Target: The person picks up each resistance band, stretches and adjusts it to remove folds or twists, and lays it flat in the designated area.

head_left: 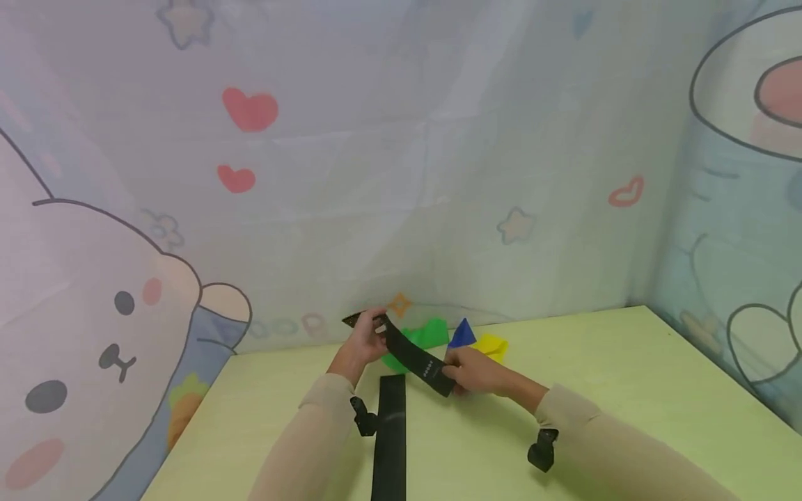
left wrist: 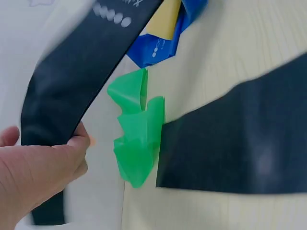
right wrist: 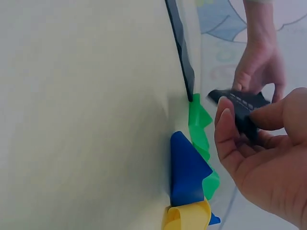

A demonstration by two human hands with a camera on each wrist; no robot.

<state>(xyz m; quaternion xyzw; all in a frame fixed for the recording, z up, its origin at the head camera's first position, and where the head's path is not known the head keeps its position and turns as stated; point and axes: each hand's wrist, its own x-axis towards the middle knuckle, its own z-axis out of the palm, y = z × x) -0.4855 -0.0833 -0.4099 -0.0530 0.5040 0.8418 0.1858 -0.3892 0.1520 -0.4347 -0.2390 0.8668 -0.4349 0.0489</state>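
Observation:
A black printed elastic band (head_left: 410, 353) hangs between both hands above the back of the table. My left hand (head_left: 367, 339) pinches it near its upper left end; in the left wrist view the thumb lies across the black band (left wrist: 57, 96). At the other end, with its row of pale dots, my right hand (head_left: 476, 371) grips between thumb and fingers. Below lies another black strip (head_left: 391, 431), flat and running toward the near edge. Behind the hands sit crumpled green (head_left: 432, 334), blue (head_left: 462, 334) and yellow (head_left: 491, 346) bands.
A pale yellow table top (head_left: 583, 376) spreads to both sides. Right behind it hangs a printed cloth backdrop (head_left: 376, 174) with hearts and a cartoon bunny. Each wrist carries a small black camera (head_left: 542, 451).

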